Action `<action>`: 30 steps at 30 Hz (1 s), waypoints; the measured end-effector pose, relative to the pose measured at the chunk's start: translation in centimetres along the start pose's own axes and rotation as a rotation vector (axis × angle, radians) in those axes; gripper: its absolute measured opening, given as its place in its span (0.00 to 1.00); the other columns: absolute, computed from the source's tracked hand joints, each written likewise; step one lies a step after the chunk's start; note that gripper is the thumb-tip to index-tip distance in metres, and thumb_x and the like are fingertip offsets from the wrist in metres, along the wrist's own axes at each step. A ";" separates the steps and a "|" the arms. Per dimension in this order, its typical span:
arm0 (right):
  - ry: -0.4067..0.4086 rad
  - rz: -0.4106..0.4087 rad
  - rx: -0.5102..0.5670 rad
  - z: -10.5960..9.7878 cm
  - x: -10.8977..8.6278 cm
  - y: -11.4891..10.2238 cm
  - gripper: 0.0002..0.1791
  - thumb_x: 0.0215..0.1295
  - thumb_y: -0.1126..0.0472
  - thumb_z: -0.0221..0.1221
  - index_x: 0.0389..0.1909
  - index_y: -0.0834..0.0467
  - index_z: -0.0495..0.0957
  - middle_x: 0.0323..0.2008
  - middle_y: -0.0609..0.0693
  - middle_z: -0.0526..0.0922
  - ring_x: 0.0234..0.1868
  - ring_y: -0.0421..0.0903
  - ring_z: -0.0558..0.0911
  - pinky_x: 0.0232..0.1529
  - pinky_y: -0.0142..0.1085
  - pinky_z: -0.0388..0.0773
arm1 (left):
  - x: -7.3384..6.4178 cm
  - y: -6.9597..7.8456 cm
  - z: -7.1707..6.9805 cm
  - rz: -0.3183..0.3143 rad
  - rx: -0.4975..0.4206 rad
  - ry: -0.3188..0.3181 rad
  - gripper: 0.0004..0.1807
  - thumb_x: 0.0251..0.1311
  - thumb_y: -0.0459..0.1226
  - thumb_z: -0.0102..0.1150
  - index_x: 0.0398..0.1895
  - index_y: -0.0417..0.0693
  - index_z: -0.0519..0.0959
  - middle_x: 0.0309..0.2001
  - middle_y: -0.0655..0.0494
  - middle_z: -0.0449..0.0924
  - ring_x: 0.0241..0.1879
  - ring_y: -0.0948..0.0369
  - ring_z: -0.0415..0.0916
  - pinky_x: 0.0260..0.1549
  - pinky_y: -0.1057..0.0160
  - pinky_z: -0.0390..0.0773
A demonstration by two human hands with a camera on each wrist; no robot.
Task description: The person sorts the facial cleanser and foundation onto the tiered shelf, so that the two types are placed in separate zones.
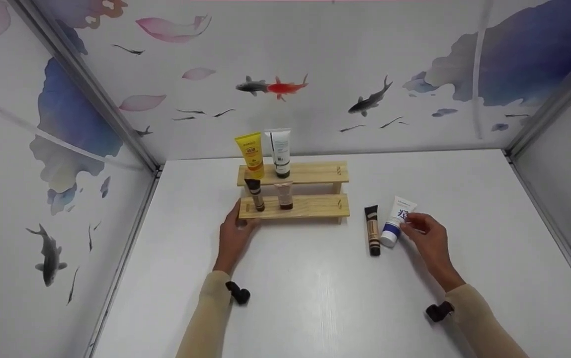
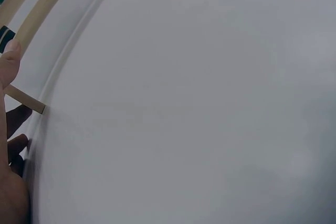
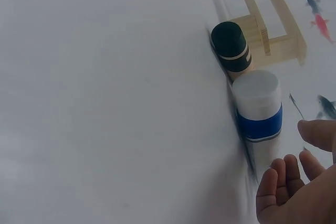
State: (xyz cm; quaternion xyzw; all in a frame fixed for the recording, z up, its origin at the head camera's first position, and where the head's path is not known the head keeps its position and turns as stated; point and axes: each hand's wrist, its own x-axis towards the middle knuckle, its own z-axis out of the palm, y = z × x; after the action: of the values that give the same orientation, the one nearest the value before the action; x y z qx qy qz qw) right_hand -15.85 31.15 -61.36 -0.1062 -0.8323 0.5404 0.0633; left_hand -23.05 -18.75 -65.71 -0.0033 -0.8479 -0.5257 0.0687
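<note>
My left hand (image 1: 234, 237) grips the left end of a two-tier wooden rack (image 1: 310, 204). In the left wrist view its thumb (image 2: 10, 56) lies against the lower plank, with the other fingers by the rack's leg (image 2: 29, 99). My right hand (image 1: 429, 239) is at a white tube with a blue band (image 1: 398, 219) that lies on the table. Fingertips overlap the tube's right side in the head view; the right wrist view shows thumb and fingers apart, loosely bent beside it. Left of this tube lies a dark-capped beige-and-black tube (image 1: 372, 231).
On the upper tier stand a yellow tube (image 1: 252, 154) and a white tube with a dark cap (image 1: 281, 151). A small black-and-beige tube (image 1: 255, 195) and a pale pink tube (image 1: 285, 195) stand on the lower tier. Printed wall panels (image 1: 325, 119) border the white table (image 1: 305, 298).
</note>
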 end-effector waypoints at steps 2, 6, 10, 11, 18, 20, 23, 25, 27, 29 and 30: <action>-0.004 0.014 -0.001 0.0 -0.2 0.4 0.25 0.81 0.56 0.66 0.71 0.62 0.78 0.65 0.61 0.83 0.61 0.49 0.79 0.53 0.17 0.76 | -0.1 0.0 0.0 0.007 0.017 0.004 0.52 0.71 0.56 0.73 0.89 0.45 0.60 0.81 0.43 0.69 0.77 0.48 0.69 0.79 0.44 0.65; -0.007 0.037 0.002 0.1 -0.3 0.7 0.25 0.82 0.55 0.66 0.72 0.62 0.77 0.65 0.61 0.82 0.61 0.51 0.79 0.53 0.17 0.76 | -0.1 0.0 0.0 0.003 0.017 0.004 0.51 0.71 0.54 0.74 0.88 0.45 0.60 0.82 0.43 0.68 0.77 0.48 0.69 0.79 0.44 0.65; -0.005 0.065 -0.011 0.0 -0.3 0.6 0.27 0.82 0.53 0.66 0.72 0.62 0.77 0.66 0.61 0.82 0.62 0.52 0.79 0.52 0.17 0.76 | -0.1 0.0 0.0 -0.009 0.006 -0.004 0.50 0.72 0.53 0.74 0.89 0.46 0.60 0.82 0.44 0.68 0.79 0.48 0.67 0.79 0.44 0.64; -0.009 0.072 -0.016 0.0 -0.2 0.5 0.28 0.82 0.52 0.66 0.73 0.62 0.77 0.66 0.61 0.81 0.62 0.52 0.79 0.52 0.16 0.75 | 0.0 0.0 0.0 -0.011 0.004 -0.007 0.50 0.72 0.53 0.74 0.89 0.47 0.60 0.82 0.44 0.67 0.79 0.48 0.66 0.80 0.44 0.63; -0.038 0.126 -0.044 0.1 0.3 0.2 0.37 0.80 0.44 0.67 0.77 0.65 0.72 0.67 0.63 0.80 0.62 0.54 0.79 0.49 0.17 0.76 | 0.0 -0.1 0.1 -0.001 -0.014 -0.011 0.52 0.71 0.56 0.73 0.89 0.47 0.59 0.83 0.46 0.66 0.82 0.50 0.63 0.80 0.46 0.63; -0.039 0.147 -0.051 0.2 0.4 0.1 0.40 0.79 0.43 0.67 0.78 0.65 0.70 0.67 0.63 0.80 0.61 0.54 0.78 0.48 0.18 0.76 | 0.0 -0.1 0.1 -0.002 -0.013 -0.012 0.53 0.70 0.58 0.72 0.89 0.48 0.59 0.82 0.47 0.68 0.79 0.51 0.67 0.79 0.47 0.65; -0.038 0.165 -0.066 0.3 0.6 -0.1 0.42 0.78 0.42 0.68 0.79 0.65 0.69 0.67 0.64 0.79 0.60 0.54 0.77 0.48 0.18 0.75 | 0.0 -0.2 0.1 -0.001 -0.016 -0.012 0.54 0.69 0.61 0.72 0.89 0.49 0.59 0.80 0.48 0.71 0.70 0.53 0.74 0.74 0.47 0.71; -0.038 0.167 -0.076 0.4 0.7 -0.1 0.43 0.78 0.41 0.68 0.79 0.65 0.69 0.68 0.64 0.79 0.61 0.55 0.77 0.49 0.18 0.74 | 0.0 -0.1 0.1 -0.003 -0.017 -0.011 0.54 0.69 0.61 0.72 0.89 0.49 0.59 0.78 0.49 0.73 0.64 0.54 0.77 0.70 0.47 0.73; -0.038 0.163 -0.090 0.5 0.8 -0.2 0.43 0.77 0.40 0.68 0.79 0.65 0.69 0.68 0.64 0.79 0.61 0.55 0.77 0.49 0.18 0.74 | 0.0 -0.1 0.1 -0.005 -0.014 -0.010 0.53 0.69 0.60 0.73 0.89 0.50 0.59 0.77 0.49 0.74 0.61 0.54 0.78 0.67 0.47 0.75; -0.038 0.154 -0.110 0.6 1.0 -0.3 0.44 0.77 0.39 0.68 0.78 0.66 0.69 0.67 0.64 0.79 0.61 0.56 0.77 0.49 0.19 0.73 | 0.0 0.0 0.1 0.000 -0.009 -0.006 0.53 0.70 0.59 0.73 0.89 0.48 0.59 0.79 0.47 0.72 0.66 0.52 0.77 0.71 0.46 0.73; -0.040 0.154 -0.119 0.6 1.1 -0.3 0.45 0.77 0.39 0.68 0.78 0.67 0.69 0.67 0.65 0.79 0.61 0.56 0.77 0.50 0.21 0.73 | -0.1 0.0 0.1 0.004 -0.005 -0.003 0.53 0.70 0.58 0.73 0.89 0.47 0.59 0.79 0.47 0.72 0.67 0.51 0.77 0.72 0.46 0.73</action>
State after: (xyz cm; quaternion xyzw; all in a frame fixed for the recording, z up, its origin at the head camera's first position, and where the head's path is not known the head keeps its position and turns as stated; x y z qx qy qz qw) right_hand -17.13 30.75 -61.35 -0.1627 -0.8534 0.4953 -0.0017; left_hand -22.99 -18.71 -65.76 -0.0059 -0.8466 -0.5278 0.0683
